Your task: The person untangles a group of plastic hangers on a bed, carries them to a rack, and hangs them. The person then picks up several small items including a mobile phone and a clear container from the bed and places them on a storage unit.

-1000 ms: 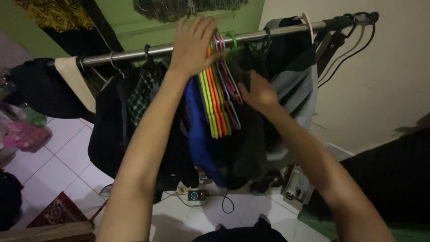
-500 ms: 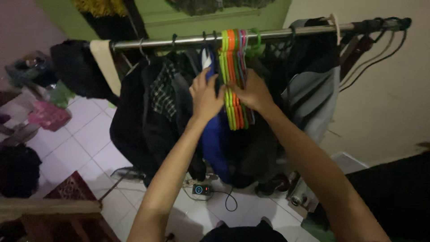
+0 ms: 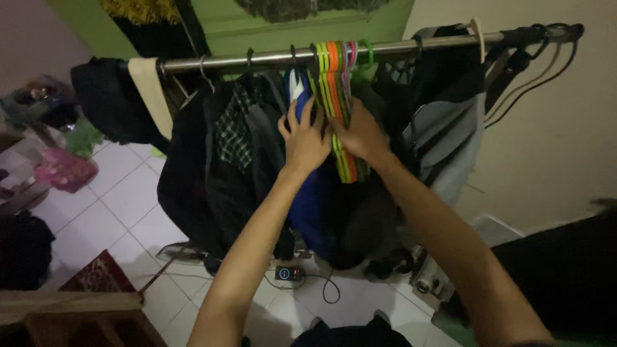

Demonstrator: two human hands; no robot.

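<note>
- We see a bunch of empty plastic hangers (image 3: 337, 109) — green, orange, pink and blue — hooked close together on a metal clothes rail (image 3: 257, 59) near its middle, their lower ends fanning down in front of dark clothing.
- Our left hand (image 3: 305, 138) is raised to the left edge of the bunch, back of the hand toward us, fingers (image 3: 292, 115) spread and pressed against the hangers and the blue garment (image 3: 308, 199) just beside them; we cannot tell whether it grips anything.
- Our right hand (image 3: 363, 135) lies against the right side of the same bunch, its fingers curled in among the hangers — the tips are hidden, so we cannot tell whether they clasp one.
- The two hands are nearly touching, with the hangers between them.
- Left of the blue garment hang a checked shirt (image 3: 232, 132) and a black garment (image 3: 186, 173); a cream cloth (image 3: 151, 96) is draped over the rail farther left.
- Right of the hangers hangs a grey and black garment (image 3: 443, 141), and dark straps (image 3: 527, 71) dangle from the rail's right end, close to a pale wall (image 3: 546, 160).
- Behind the rail the wall is green (image 3: 289, 32).
- Below, on a white tiled floor (image 3: 128, 212), lies a small device with a lit round display (image 3: 287, 273), with a dark cable (image 3: 328, 292) looping beside it.
- A pink bag (image 3: 64, 170) sits on the floor at far left, and a patterned red mat (image 3: 99, 276) lies at lower left.
</note>
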